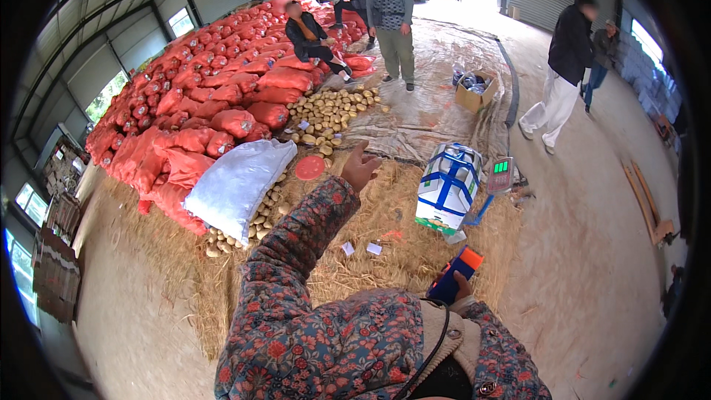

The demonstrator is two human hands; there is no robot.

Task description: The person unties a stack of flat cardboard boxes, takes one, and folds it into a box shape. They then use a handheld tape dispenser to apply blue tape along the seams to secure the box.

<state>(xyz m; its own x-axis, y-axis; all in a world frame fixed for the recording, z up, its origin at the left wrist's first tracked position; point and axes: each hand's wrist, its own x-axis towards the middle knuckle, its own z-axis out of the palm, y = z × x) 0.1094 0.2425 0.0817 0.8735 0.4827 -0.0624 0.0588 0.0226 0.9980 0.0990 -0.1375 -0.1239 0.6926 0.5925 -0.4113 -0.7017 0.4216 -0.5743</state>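
Observation:
My left hand (360,167) is raised out in front of me on a floral sleeve, fingers loosely curled and holding nothing, above the straw. Low and close to my body, my right hand (461,290) grips a blue tool with an orange tip (455,274). A packed white box strapped with blue bands (448,185) sits on a weighing scale with a green display (500,172) just beyond the right hand. Loose potatoes (329,111) lie past the left hand.
A large heap of red mesh sacks (215,96) fills the left, with a white sack (237,181) against it. Straw (385,244) covers the floor. One person sits on the sacks, others stand or walk behind. A cardboard box (474,92) rests on a tarp.

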